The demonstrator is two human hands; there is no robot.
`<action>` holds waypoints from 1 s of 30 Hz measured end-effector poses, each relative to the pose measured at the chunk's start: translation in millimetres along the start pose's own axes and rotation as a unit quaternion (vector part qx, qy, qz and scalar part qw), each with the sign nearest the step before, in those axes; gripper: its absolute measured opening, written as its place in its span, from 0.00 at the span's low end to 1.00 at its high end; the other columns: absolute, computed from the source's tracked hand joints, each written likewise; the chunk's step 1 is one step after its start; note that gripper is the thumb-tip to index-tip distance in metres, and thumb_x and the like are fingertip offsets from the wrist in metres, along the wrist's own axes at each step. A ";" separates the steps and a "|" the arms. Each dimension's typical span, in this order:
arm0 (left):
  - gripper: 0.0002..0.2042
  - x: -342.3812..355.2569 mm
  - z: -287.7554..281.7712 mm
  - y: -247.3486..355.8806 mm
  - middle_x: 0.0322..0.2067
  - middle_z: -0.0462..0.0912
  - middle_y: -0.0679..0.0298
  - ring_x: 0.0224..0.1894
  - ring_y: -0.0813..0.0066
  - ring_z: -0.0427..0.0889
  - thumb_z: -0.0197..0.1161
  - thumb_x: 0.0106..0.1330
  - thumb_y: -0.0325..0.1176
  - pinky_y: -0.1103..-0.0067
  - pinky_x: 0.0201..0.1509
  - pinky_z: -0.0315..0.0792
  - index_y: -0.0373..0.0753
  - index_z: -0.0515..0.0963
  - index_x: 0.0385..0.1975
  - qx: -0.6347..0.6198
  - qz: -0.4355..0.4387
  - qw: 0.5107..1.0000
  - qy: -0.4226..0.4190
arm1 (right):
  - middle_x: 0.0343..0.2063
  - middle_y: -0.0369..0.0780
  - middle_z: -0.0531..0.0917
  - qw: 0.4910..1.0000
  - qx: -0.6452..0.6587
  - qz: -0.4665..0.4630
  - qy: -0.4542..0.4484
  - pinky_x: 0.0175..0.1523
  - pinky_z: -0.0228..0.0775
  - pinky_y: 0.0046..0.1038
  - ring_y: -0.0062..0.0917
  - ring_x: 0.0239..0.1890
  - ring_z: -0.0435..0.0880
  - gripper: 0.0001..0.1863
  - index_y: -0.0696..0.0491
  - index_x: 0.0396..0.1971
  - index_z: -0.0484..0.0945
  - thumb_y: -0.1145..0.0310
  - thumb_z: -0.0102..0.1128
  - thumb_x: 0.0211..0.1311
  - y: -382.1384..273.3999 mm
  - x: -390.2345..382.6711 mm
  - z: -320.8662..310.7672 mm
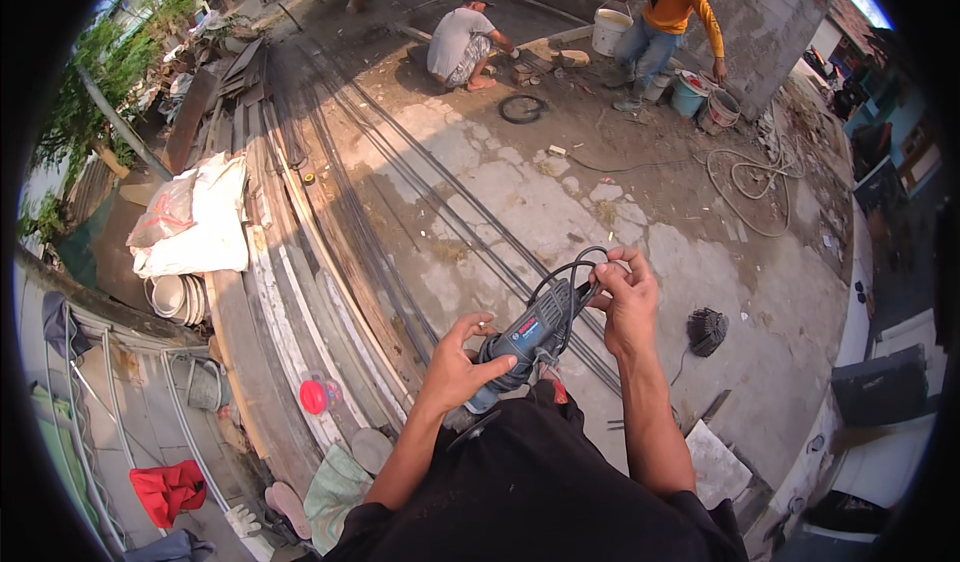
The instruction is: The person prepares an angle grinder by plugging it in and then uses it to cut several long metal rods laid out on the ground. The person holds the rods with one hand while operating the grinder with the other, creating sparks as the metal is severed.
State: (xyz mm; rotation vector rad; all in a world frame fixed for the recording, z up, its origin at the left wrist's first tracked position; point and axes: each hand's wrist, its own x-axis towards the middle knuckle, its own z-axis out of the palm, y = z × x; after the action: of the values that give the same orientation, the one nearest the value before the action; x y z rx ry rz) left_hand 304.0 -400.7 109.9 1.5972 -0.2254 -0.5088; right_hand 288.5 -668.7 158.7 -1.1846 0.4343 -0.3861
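Blue tubular power tool (524,341), looped black cord (572,312)

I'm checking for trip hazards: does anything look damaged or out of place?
Yes: the concrete ahead looks cracked and patchy rather than whole, and a hose at upper right sprawls in loose, untidy loops.

Looks like an angle grinder (525,340), blue-grey, small red marking. Is held aslant off the ground, near centre. Points head near-left, tail far-right. Carries black power cord (573,307) in loose loops by the tail.
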 end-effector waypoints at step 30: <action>0.44 12.1 -0.4 -13.5 0.53 0.87 0.56 0.37 0.71 0.87 0.85 0.53 0.47 0.72 0.43 0.80 0.37 0.73 0.70 0.130 -0.041 0.989 -0.051 | 0.24 0.41 0.82 0.850 -0.471 -0.218 -0.086 0.36 0.74 0.33 0.26 0.26 0.83 0.08 0.53 0.46 0.83 0.74 0.66 0.69 -36.5 -13.1 -18.1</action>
State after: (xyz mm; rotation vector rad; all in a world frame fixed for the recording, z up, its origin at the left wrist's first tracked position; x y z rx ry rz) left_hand 312.7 -404.4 94.4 1.8405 -0.3150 -0.6467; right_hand 265.7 -688.6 189.0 -2.2849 0.1718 -0.4639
